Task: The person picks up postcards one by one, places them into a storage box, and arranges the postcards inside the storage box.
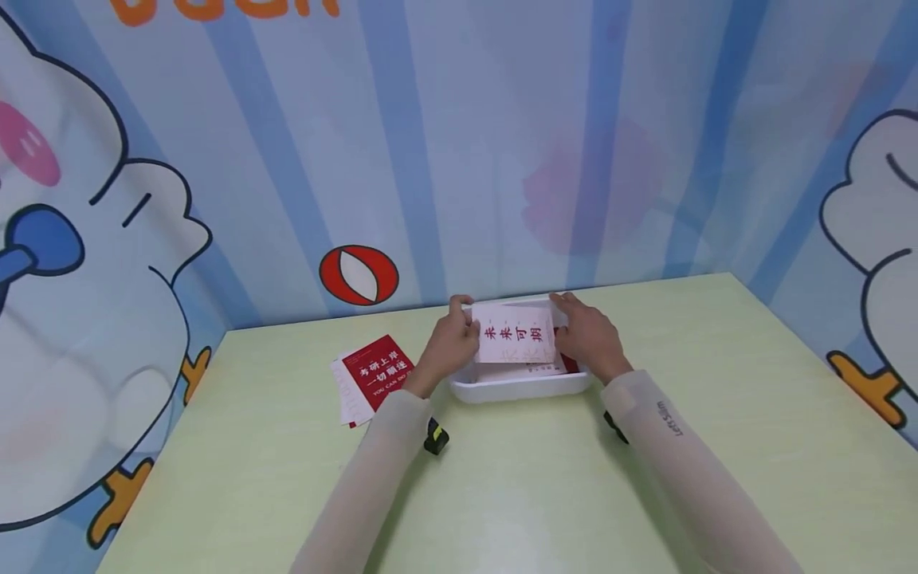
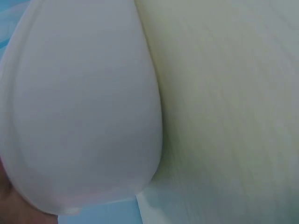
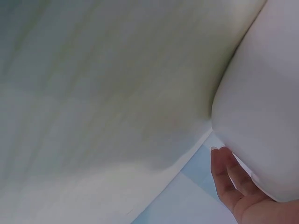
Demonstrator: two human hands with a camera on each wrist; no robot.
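A white plastic box (image 1: 519, 391) stands on the table, with a hand at each end. My left hand (image 1: 453, 343) grips its left end, fingers at the back corner and thumb beside a white card (image 1: 515, 347) with red characters. My right hand (image 1: 591, 339) holds the right end. The right wrist view shows its fingers (image 3: 226, 172) along the outside of the box wall. The card lies tilted in the box, above more white and red cards (image 1: 527, 370). In the left wrist view, the box wall (image 2: 84, 102) covers most of the left hand.
Left of the box, a small pile of red and white cards (image 1: 376, 371) lies on the pale yellow-green table (image 1: 516, 478). Behind the table's far edge rises a blue striped backdrop (image 1: 488, 159) with cartoon figures. Dark wrist straps (image 1: 435, 437) show under the sleeves.
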